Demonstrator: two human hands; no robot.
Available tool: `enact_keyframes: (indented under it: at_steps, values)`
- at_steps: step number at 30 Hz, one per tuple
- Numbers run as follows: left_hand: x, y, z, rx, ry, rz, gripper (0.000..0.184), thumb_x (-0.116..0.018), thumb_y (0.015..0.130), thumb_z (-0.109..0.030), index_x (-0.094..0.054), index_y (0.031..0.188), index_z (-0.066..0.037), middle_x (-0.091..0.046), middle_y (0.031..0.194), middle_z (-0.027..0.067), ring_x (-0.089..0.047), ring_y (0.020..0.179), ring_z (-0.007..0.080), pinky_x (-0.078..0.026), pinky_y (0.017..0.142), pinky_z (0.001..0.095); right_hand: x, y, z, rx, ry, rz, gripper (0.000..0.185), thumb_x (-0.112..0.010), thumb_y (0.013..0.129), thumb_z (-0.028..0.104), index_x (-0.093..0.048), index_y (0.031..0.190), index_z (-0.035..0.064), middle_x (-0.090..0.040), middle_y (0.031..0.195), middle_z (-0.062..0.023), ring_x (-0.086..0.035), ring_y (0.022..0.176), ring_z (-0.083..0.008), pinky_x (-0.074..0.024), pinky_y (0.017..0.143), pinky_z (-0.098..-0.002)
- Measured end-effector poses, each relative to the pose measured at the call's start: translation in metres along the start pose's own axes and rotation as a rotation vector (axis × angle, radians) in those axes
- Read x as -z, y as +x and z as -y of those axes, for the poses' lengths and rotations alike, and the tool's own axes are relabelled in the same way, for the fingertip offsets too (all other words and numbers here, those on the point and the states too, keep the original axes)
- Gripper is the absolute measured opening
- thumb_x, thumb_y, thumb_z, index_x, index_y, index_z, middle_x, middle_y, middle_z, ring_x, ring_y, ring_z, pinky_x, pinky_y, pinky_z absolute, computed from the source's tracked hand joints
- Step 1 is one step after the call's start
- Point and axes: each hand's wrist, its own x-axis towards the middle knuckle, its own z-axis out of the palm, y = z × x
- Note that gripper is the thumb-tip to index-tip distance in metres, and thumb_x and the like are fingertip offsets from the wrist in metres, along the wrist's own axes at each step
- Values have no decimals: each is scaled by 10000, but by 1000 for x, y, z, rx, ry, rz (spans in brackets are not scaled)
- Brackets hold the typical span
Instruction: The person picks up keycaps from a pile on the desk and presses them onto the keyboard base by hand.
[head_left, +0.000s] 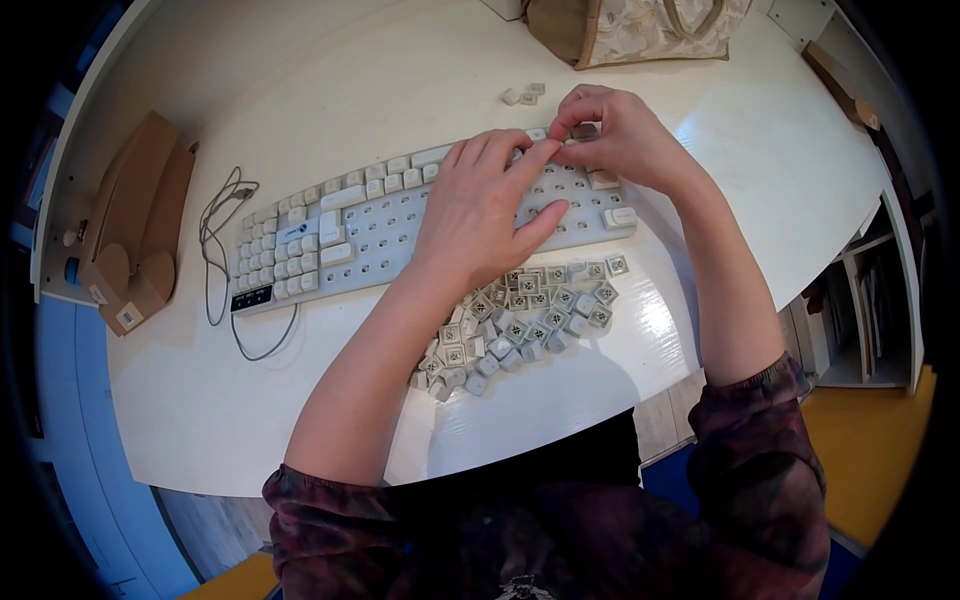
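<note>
A white keyboard [375, 235] lies slanted across the table, with many of its key positions bare of caps. My left hand [488, 200] rests over its middle, fingers stretched out and thumb apart. The left index fingertip meets the fingertips of my right hand [625, 140] at the keyboard's far right edge. There the right thumb and forefinger pinch together beside a keycap; whatever is between them is hidden. Nearer to me, a heap of loose keycaps [530, 315] lies on the table, several turned upside down.
Three loose keycaps [528, 97] sit beyond the keyboard. A grey cable [207, 235] loops at its left. A brown cardboard box [140, 220] stands at the table's left side, and a patterned bag [640, 30] at the back. Shelves [870, 290] are at the right.
</note>
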Motion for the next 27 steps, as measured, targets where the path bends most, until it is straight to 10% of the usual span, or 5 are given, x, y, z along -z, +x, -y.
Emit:
enact_keyframes:
  at_steps: [27]
  values:
    - [-3, 2, 0, 37, -16, 5, 447, -711, 823, -334, -668, 1207, -107, -582, 1205, 103, -542, 1149, 293, -390, 1025, 410, 4, 1, -9, -60, 253, 94, 160, -783, 795, 116, -720, 900, 12, -657, 859, 1, -563, 758, -67, -461, 688, -239]
